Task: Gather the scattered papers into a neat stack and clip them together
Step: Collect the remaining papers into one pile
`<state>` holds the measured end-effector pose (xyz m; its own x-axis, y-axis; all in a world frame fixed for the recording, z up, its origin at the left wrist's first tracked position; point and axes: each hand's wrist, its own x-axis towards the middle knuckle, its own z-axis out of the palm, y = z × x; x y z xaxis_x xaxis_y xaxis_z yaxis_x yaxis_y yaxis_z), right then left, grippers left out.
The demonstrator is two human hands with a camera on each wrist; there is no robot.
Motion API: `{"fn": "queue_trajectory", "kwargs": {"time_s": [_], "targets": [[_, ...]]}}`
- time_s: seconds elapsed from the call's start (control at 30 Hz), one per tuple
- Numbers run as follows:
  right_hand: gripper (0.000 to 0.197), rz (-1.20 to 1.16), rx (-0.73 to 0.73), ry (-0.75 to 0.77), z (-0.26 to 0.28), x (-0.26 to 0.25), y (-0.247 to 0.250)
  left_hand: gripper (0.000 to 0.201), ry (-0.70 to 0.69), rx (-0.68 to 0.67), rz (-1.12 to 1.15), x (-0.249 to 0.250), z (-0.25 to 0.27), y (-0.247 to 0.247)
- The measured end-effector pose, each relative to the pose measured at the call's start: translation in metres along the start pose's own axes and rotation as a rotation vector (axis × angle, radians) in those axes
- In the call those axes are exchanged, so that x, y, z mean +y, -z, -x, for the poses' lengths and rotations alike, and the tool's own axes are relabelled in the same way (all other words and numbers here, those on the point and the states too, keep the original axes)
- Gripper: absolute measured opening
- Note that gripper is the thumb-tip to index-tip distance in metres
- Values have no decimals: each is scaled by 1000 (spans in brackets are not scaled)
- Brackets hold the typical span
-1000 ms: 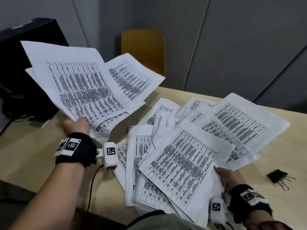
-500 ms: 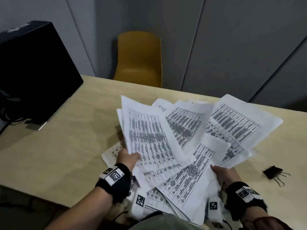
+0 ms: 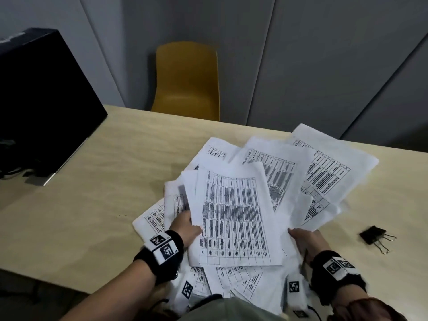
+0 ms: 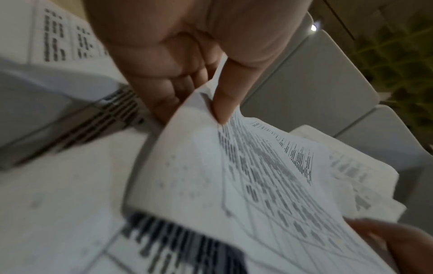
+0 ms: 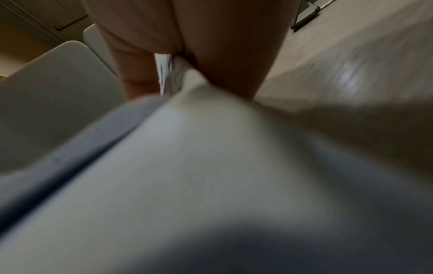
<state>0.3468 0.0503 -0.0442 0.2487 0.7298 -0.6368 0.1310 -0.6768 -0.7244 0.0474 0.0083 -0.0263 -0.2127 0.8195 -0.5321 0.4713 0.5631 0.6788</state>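
Left hand (image 3: 185, 224) gripping the left edge of the top sheet (image 3: 234, 216), right hand (image 3: 305, 239) holding the right side of the fanned papers (image 3: 324, 172), all lying on a wooden table (image 3: 92, 193), black binder clip (image 3: 372, 236) sitting near the right hand, yellow chair (image 3: 187, 79) standing behind, black box (image 3: 41, 100) resting far left.

left hand (image 3: 185, 224) – thumb over, fingers under (pinching) | right hand (image 3: 306, 240) – gripping, fingers hidden

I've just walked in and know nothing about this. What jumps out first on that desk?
A messy fan of white printed papers covers the near middle of the pale wooden table, with the left hand gripping several sheets and the right hand holding the pile's right edge. A black binder clip lies alone to the right, and a mustard-yellow chair stands behind.
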Motion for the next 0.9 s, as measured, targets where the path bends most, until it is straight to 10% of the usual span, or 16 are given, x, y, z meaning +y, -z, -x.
{"fn": "queue_trajectory", "kwargs": {"time_s": [0.13, 0.27, 0.43, 0.73, 0.9], "targets": [[87, -235, -184, -89, -6, 7, -1, 34, -29, -87, -98, 7, -1, -8], [21, -63, -130, 75, 6, 0, -2, 38, -59, -15, -52, 10, -6, 2], [11, -39, -8, 165, -2, 4, -3, 75, 78, 406, -258, -8, -38, 41], [32, -214, 55, 3, -10, 24, 8, 92, 144, 247, -301, -17, -43, 39], [8, -193, 74, 31, 6, 9, 5, 84, 178, 310, -419, -9, -39, 36]]}}
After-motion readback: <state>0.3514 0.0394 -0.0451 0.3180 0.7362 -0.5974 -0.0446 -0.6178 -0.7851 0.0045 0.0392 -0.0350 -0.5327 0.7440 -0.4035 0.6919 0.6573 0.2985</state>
